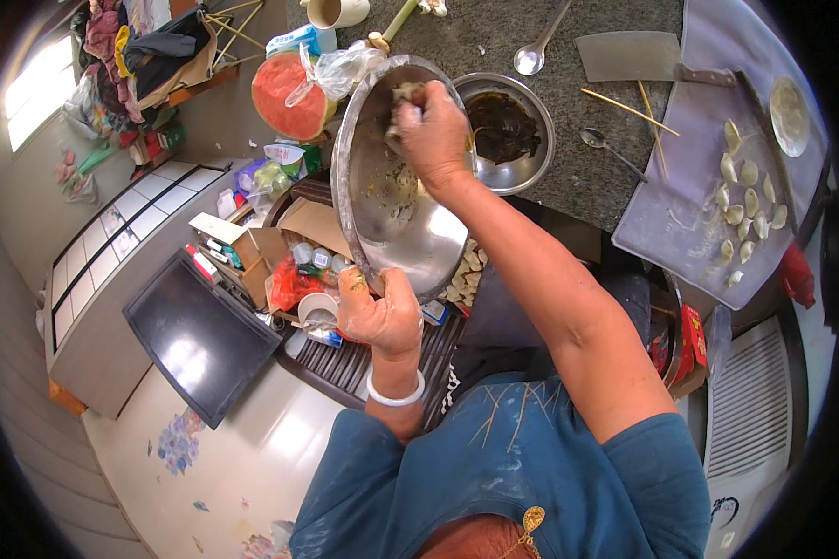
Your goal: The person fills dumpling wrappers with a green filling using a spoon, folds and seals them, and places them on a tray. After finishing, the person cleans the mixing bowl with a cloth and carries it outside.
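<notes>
A large metal bowl (419, 258) is tilted in front of me, with green and yellow food bits stuck to its inner wall. My left hand (383, 307) grips its near rim, the thumb outside view of the inner wall and a white bangle on the wrist. Inside the upper part of the bowl, my right hand (430, 136) is closed on a pale, lumpy wad (407, 94), which may be dough or filling. Just right of it stands a smaller metal bowl (547, 157) holding dark food in liquid (503, 126).
A cut watermelon (290, 94) and a plastic bag (342, 70) lie left of the bowls. To the right are a cleaver (629, 56), chopsticks (629, 110), spoons (542, 49) and a grey mat (657, 230) with several dumplings (750, 202). A cluttered cardboard box (314, 223) sits below left.
</notes>
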